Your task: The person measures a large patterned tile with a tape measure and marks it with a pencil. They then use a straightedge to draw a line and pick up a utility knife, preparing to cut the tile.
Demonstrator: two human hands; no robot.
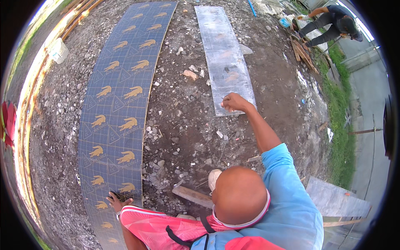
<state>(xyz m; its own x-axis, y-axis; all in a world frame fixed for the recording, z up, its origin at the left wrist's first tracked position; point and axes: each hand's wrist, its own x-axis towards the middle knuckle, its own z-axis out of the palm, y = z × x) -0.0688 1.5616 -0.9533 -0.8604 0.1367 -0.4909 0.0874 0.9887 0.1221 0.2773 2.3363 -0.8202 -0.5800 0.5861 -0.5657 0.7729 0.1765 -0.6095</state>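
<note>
A long dark blue panel [118,96], printed with gold animal shapes and a grid, lies on stony ground to the left. My left hand [120,203] rests on its near part, fingers spread; a dark patch by the fingertips cannot be made out. To the right lies a narrower, worn grey board [227,58]. Over its near end is my right hand [234,102], fingers curled closed; whatever they may hold is hidden. My bent bare knee [239,196] fills the lower middle, with a pale shoe [213,179] partly showing beside it.
A wooden piece [192,196] lies beside my knee. Another person [333,27] bends at the far right near brown planks [303,54] and a white bucket [286,21]. A grey sheet [335,198] lies lower right. Left are a whitish container [57,51] and long timber [27,121].
</note>
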